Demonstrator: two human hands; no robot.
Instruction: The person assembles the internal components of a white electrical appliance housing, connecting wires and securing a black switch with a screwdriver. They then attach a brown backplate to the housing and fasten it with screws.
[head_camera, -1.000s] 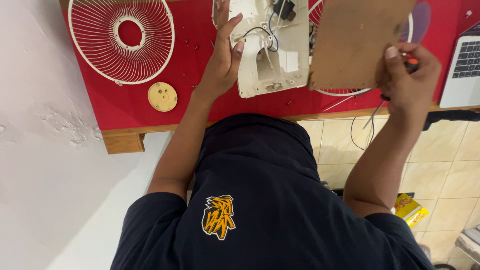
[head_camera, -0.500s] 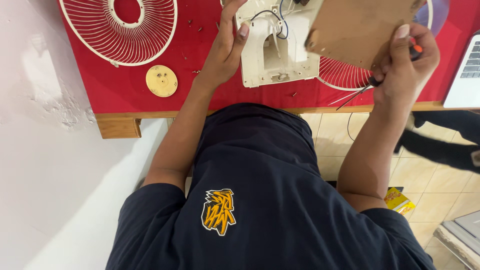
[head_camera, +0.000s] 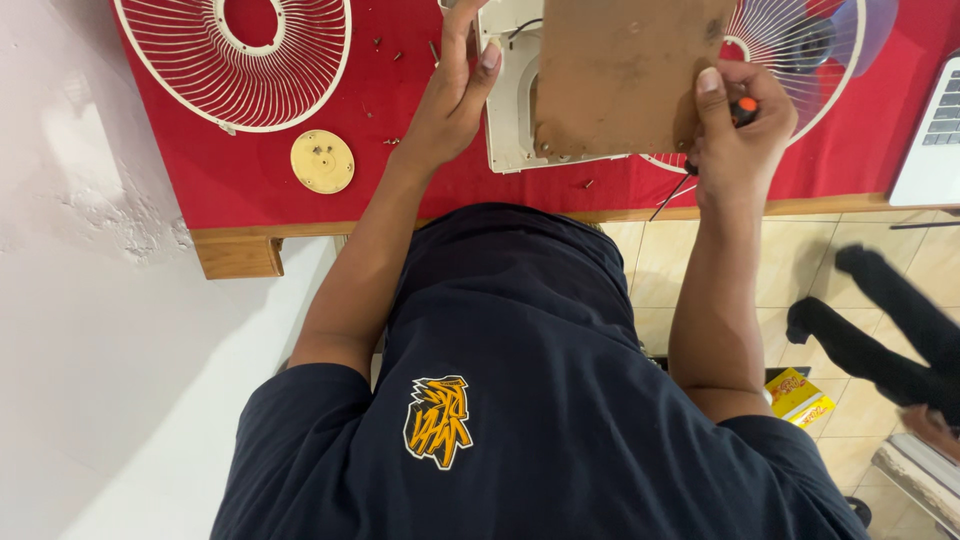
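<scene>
A white plastic fan housing (head_camera: 510, 110) lies on the red-covered table (head_camera: 200, 190). A brown flat board (head_camera: 625, 75) sits over most of it and hides the inside. My left hand (head_camera: 450, 95) grips the housing's left edge, fingers pointing up. My right hand (head_camera: 740, 135) is closed around a screwdriver with an orange and black handle (head_camera: 745, 108). Its thumb presses on the board's right edge.
A white fan grille (head_camera: 230, 60) lies at the top left, with a round yellow disc (head_camera: 322, 161) and small screws (head_camera: 385, 45) near it. A second grille with a blade (head_camera: 810, 45) and a laptop (head_camera: 935, 140) are at the right. A dark-clad limb (head_camera: 880, 335) and a yellow packet (head_camera: 800, 395) are on the tiled floor.
The brown board has come down and leftward over the housing, covering the wires seen before. My right hand moved with it. My left hand stays on the housing's edge.
</scene>
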